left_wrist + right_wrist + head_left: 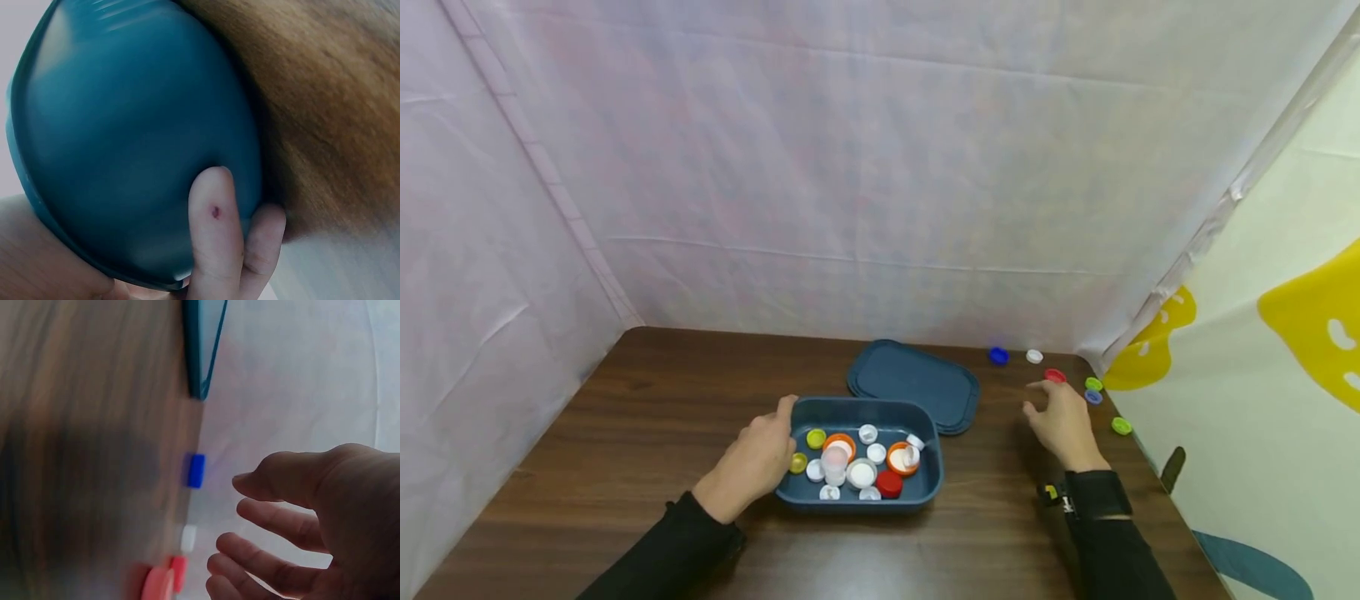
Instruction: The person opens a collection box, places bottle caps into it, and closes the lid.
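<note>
My left hand (752, 454) grips the left end of a dark blue plastic box (934, 462). In the left wrist view, fingers (215, 231) lie against the box's outer wall (137, 125). Inside sit many bottle caps: white ones such as a cap (861, 474), yellow-green ones, orange-rimmed ones and a red cap (890, 484). Over at the right, my right hand (1063, 425) hovers with fingers apart and nothing in them, just short of another red cap (1055, 376). The right wrist view shows its fingers loosely bent, with a blue cap (196, 471) beyond them.
A dark blue lid (917, 387) lies behind the box. Along the far right edge are a blue cap (998, 356), a white cap (1034, 356), a green cap (1093, 384), a lighter blue cap (1093, 397) and another green cap (1122, 426). White sheeting (865, 167) borders the table.
</note>
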The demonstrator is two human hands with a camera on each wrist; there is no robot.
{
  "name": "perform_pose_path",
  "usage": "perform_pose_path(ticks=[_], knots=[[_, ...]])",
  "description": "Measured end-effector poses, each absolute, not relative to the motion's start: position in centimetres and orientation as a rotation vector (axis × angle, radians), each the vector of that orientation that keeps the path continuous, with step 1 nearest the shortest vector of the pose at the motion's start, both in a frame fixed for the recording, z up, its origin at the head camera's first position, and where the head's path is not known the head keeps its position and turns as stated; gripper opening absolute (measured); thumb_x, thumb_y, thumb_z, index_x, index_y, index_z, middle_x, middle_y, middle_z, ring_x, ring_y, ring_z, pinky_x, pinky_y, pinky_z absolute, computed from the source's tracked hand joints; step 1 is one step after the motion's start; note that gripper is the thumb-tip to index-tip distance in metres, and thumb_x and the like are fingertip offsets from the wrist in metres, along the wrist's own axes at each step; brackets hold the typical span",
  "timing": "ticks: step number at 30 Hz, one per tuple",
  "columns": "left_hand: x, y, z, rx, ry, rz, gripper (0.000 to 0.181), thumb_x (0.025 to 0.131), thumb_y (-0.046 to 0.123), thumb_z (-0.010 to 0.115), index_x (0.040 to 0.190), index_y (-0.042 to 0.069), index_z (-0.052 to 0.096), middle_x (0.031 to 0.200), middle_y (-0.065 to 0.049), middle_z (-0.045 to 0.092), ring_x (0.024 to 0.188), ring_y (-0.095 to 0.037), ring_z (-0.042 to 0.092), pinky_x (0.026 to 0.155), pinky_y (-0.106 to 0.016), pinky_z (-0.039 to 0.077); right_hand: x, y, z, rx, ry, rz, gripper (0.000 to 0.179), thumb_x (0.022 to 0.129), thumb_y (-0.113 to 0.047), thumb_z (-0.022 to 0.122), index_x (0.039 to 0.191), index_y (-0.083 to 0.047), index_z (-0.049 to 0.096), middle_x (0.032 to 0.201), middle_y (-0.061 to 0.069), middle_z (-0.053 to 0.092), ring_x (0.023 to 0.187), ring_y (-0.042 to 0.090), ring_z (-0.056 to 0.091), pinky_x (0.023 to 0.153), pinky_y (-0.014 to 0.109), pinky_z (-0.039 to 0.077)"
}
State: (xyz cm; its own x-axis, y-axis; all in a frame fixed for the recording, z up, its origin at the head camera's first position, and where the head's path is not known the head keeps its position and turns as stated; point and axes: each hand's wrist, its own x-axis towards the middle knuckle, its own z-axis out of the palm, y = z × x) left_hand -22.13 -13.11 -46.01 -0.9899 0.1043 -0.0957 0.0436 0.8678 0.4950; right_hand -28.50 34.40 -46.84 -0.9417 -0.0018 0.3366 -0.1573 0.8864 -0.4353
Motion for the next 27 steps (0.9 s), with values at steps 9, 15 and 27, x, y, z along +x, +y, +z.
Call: perform_pose_path(ticks=[9, 15, 27], knots=[[-22.2, -13.0, -45.8, 0.109, 2.901, 0.777, 0.066, 0.116, 0.01, 0.065, 0.175, 0.002, 0.037, 0.147, -0.031, 0.072, 0.092, -0.022, 0.074, 0.073, -0.039, 0.069, -29.0, 36.3, -48.0, 0.022, -2.843, 0.625, 0.046, 0.098, -0.008, 0.082, 0.136, 0.015, 0.075, 0.09, 0.024, 0.078, 0.092, 0.042, 0.073, 0.092, 0.063, 0.061], [-22.2, -13.1, -45.9, 0.131, 2.921, 0.773, 0.066, 0.115, 0.009, 0.067, 0.174, -0.001, 0.037, 0.145, -0.033, 0.073, 0.092, -0.023, 0.075, 0.073, -0.039, 0.069, -29.2, 36.9, -48.3, -0.03, -2.901, 0.605, 0.048, 0.096, -0.011, 0.083, 0.136, 0.015, 0.074, 0.09, 0.019, 0.072, 0.091, 0.039, 0.068, 0.087, 0.058, 0.058], [-22.1, -13.0, -45.7, 0.136, 2.922, 0.763, 0.066, 0.116, 0.009, 0.066, 0.174, -0.001, 0.038, 0.149, -0.034, 0.071, 0.1, -0.025, 0.078, 0.079, -0.044, 0.072, -28.8, 36.8, -48.5, -0.006, -2.876, 0.579, 0.032, 0.093, 0.0, 0.08, 0.124, 0.008, 0.081, 0.116, 0.033, 0.08, 0.105, 0.05, 0.075, 0.093, 0.067, 0.061]])
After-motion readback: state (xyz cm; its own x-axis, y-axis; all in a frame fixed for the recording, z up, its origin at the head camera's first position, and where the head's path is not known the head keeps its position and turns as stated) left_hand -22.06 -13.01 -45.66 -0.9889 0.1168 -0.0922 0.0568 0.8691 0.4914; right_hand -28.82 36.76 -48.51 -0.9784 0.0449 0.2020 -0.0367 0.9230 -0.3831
